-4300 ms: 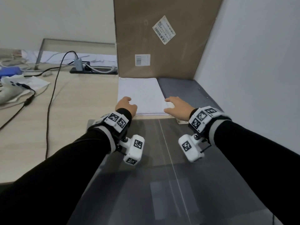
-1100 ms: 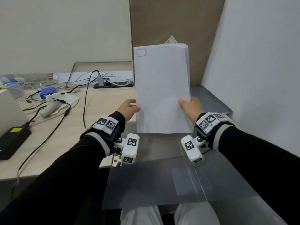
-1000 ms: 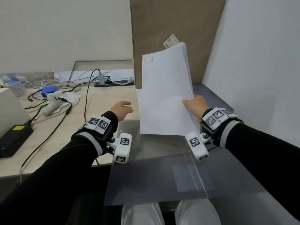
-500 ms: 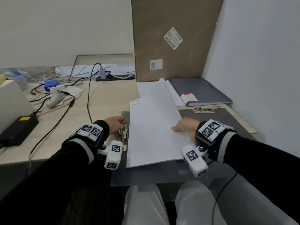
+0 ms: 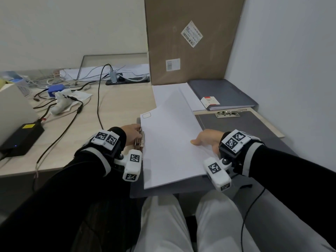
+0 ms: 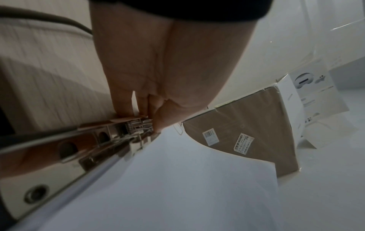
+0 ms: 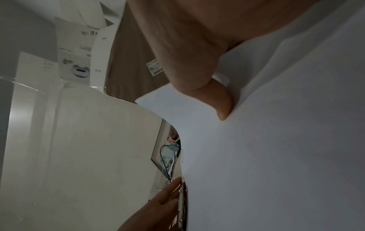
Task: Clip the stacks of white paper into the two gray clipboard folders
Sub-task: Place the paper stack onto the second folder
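My left hand (image 5: 131, 134) pinches the metal clip (image 5: 139, 141) open, my right hand (image 5: 207, 139) grips the paper stack (image 5: 171, 146) on the open gray folder (image 5: 245, 131) — not yet clipped; second stack (image 5: 174, 93) and closed folder (image 5: 223, 93) wait.

Head view looks down and forward over both forearms at the desk (image 5: 116, 108). Left wrist view sits close under the palm, facing the metal clip (image 6: 126, 132); right wrist view hugs the paper stack (image 7: 276, 156). All three share that stack and the cardboard box (image 5: 190, 39).
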{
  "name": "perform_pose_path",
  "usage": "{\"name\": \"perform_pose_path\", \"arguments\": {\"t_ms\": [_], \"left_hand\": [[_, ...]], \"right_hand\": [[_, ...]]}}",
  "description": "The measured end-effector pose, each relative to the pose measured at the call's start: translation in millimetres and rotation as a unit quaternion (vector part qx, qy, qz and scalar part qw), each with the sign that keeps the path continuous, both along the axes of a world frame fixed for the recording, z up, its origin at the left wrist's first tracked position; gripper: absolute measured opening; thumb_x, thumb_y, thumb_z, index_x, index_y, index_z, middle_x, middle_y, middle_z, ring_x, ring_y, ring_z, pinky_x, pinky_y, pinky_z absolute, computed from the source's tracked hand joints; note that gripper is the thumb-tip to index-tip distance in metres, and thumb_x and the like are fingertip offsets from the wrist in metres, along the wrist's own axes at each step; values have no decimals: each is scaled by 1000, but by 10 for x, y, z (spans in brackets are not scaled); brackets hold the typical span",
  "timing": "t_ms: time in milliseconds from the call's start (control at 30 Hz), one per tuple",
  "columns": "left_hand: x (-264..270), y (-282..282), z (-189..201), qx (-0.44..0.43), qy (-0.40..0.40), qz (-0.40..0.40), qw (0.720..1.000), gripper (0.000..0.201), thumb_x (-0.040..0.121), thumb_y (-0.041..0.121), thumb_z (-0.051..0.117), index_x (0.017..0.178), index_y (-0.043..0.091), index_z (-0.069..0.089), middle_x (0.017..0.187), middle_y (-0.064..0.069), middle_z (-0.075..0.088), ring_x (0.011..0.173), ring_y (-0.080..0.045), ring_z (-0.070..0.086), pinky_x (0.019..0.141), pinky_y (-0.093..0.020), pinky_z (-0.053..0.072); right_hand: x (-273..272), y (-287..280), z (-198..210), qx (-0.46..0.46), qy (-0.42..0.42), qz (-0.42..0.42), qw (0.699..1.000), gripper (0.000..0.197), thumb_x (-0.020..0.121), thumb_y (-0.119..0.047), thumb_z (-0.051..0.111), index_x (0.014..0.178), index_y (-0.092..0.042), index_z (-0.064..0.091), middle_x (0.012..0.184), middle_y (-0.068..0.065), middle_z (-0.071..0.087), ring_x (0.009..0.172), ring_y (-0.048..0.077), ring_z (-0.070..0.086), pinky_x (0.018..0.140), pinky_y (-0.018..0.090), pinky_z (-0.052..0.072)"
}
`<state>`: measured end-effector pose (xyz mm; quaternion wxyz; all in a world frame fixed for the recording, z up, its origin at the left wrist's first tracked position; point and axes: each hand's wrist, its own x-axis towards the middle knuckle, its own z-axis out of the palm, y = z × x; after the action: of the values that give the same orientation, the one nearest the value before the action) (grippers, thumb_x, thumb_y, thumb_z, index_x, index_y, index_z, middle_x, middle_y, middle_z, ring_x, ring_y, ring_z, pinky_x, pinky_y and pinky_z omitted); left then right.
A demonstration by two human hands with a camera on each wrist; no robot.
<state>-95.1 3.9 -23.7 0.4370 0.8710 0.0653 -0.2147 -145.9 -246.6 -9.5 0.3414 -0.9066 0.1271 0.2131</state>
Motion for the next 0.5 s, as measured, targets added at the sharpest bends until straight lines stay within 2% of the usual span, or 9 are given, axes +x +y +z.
{"name": "perform_pose_path", "arguments": {"t_ms": [133,233,300,333,400,433,500], "left_hand": [[18,25,-38,-11,-9,14,1000,55,90,-5,42,143,8,38,140,-10,48,129,-31,46,112,-38,35],[51,9,-84,-8,-6,-3,1000,38,87,2,50,125,7,50,123,-13,56,113,-29,55,108,-45,39],[119,28,-130,16,-8,-9,1000,32,83,10,59,113,15,50,117,-13,56,107,-29,56,105,-44,41],[193,66,-192,30,-6,-14,999,42,75,20,66,114,16,50,121,-11,57,109,-30,56,107,-44,42],[418,169,-413,40,-4,-29,999,85,52,38,70,130,13,47,136,-15,53,122,-34,53,109,-49,39],[445,183,-443,50,-2,-33,998,94,51,41,70,137,16,42,142,-16,47,127,-36,50,110,-49,38],[327,133,-334,74,-15,-32,997,85,70,30,71,145,18,33,150,-13,38,134,-33,41,113,-45,34]], "right_hand": [[-49,21,-36,1,17,-1,1000,48,92,-19,54,134,2,46,142,20,45,132,33,42,103,33,39],[-46,44,-48,-1,29,-11,1000,53,94,-21,53,138,3,40,145,20,41,133,36,41,105,37,36],[-49,54,-38,4,49,-32,998,60,94,-23,54,142,5,30,148,21,35,134,39,36,107,42,32],[-49,54,-33,9,54,-42,998,63,94,-23,55,143,5,26,149,21,33,135,40,34,107,43,31],[-53,50,-36,15,53,-56,997,65,94,-23,55,144,5,23,150,22,30,135,41,32,107,44,30],[-70,48,-40,17,51,-59,997,65,95,-22,55,145,4,22,151,21,30,136,41,32,107,45,31],[-99,52,-61,12,43,-54,998,62,95,-21,54,143,5,26,150,21,33,135,40,34,106,43,33]]}}
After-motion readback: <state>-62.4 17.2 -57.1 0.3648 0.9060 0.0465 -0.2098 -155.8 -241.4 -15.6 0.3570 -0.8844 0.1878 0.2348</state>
